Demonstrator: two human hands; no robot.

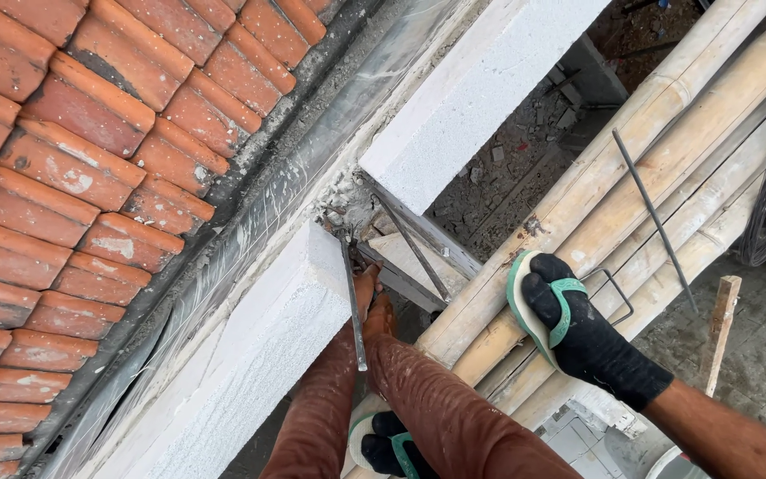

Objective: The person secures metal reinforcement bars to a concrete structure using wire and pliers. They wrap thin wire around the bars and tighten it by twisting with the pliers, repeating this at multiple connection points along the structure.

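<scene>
Forearms: two brown sleeves rising from bottom centre, close together.
Hands (372, 306): pressed side by side low in the gap between blocks, fingers hidden; grip cannot be told.
Metal rod (353, 306): upright just left of the hands, against the white block (259, 346).
Feet: black sock in green sandal (550, 310) on bamboo poles (667, 168), right.
Roof tiles (90, 177): upper left.

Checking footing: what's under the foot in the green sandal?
The sandalled foot stands on bundled bamboo poles, beside a bent wire loop. Far below lies rubble-strewn ground. What supports the poles is hidden beneath them.
</scene>
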